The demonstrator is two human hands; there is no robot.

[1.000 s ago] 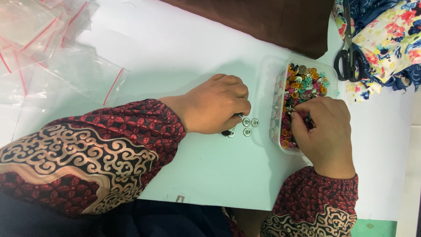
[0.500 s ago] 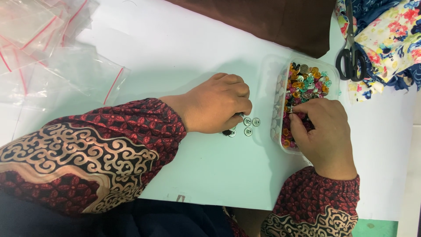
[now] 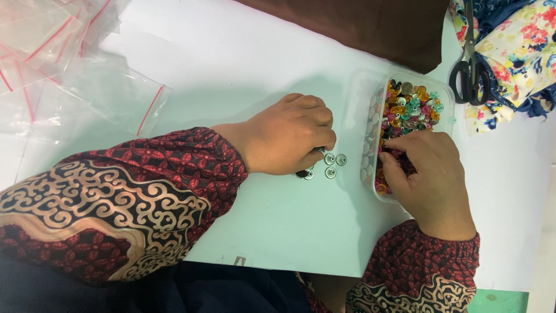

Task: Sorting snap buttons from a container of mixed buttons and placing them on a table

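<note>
My left hand (image 3: 289,136) rests curled on the pale table (image 3: 231,64), its fingertips touching a small cluster of round silver buttons (image 3: 331,165) lying loose on the surface. Whether it grips one of them is hidden by the fingers. My right hand (image 3: 431,179) reaches into a clear plastic box (image 3: 446,93) filled with many coloured and silver buttons (image 3: 411,107), fingers bent down among them at the box's near end. Both arms wear red and black patterned sleeves.
Several clear zip bags with red strips (image 3: 69,69) lie at the left. Black-handled scissors (image 3: 470,64) rest on floral cloth (image 3: 521,52) at the upper right. A dark brown cloth (image 3: 359,23) covers the table's far edge.
Nearly nothing differs. My right hand's fingers have shifted slightly among the buttons in the box. My left hand stays on the loose silver buttons.
</note>
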